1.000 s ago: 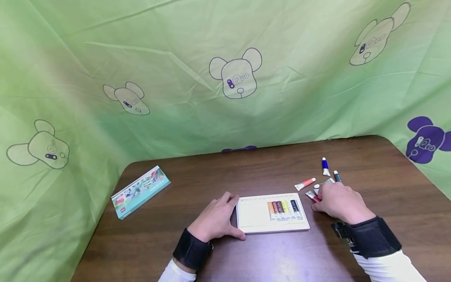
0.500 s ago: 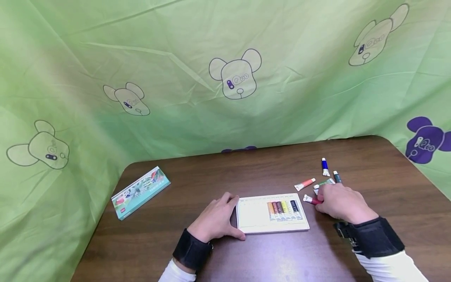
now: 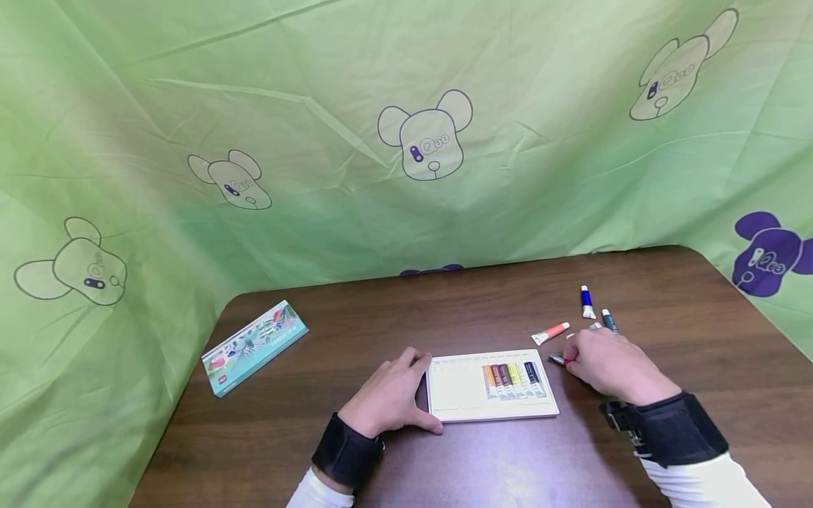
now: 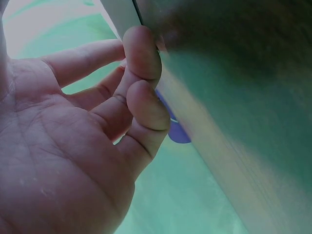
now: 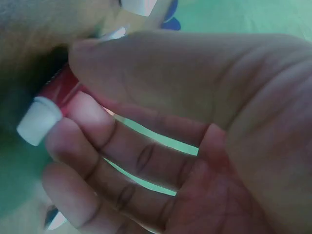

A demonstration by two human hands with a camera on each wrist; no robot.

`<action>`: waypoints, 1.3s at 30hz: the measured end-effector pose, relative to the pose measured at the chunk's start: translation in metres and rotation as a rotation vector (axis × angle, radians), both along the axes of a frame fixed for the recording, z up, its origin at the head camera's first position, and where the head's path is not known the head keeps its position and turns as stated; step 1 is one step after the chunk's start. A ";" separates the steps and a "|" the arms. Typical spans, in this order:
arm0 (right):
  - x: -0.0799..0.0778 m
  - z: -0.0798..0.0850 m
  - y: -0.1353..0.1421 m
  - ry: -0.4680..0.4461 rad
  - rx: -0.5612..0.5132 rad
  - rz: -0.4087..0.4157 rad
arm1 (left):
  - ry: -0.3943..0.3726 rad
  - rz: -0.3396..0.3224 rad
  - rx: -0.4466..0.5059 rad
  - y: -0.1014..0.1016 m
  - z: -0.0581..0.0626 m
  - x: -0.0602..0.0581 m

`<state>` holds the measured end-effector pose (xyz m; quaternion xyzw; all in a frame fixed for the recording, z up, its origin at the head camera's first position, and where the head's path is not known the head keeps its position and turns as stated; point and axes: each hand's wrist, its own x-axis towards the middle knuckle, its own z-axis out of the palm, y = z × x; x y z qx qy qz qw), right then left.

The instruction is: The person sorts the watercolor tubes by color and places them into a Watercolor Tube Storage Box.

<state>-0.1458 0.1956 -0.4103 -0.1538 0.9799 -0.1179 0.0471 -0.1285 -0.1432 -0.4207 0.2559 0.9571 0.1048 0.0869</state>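
A white tray [image 3: 454, 384] holds a row of several paint tubes [image 3: 508, 379] in its right part. My left hand [image 3: 389, 395] grips the tray's left end, thumb at the front corner and fingers at the back one; in the left wrist view the fingers curl against the tray's edge [image 4: 113, 17]. To the tray's right, my right hand [image 3: 612, 363] pinches a red paint tube with a white cap [image 5: 41, 119] between thumb and fingers, low over the table. In the head view that hand covers most of this tube.
Around the right hand lie an orange-red tube [image 3: 550, 333], a blue tube [image 3: 587, 302] and a dark teal tube [image 3: 609, 320]; another tube is partly hidden behind the hand. A turquoise printed box [image 3: 254, 347] lies at the table's left. A green curtain [image 3: 330, 233] hangs behind the table.
The red tube first slid left out from the pile, then turned and went mostly under the right hand's fingers, now pinched. The left hand and tray stayed still.
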 end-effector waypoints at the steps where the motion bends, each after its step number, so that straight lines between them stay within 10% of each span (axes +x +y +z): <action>1: 0.000 0.001 0.001 0.002 -0.005 0.009 | -0.002 0.002 0.000 0.000 0.000 0.000; 39: -0.001 0.003 0.000 0.024 -0.022 0.041 | -0.007 -0.002 -0.005 0.000 0.001 -0.001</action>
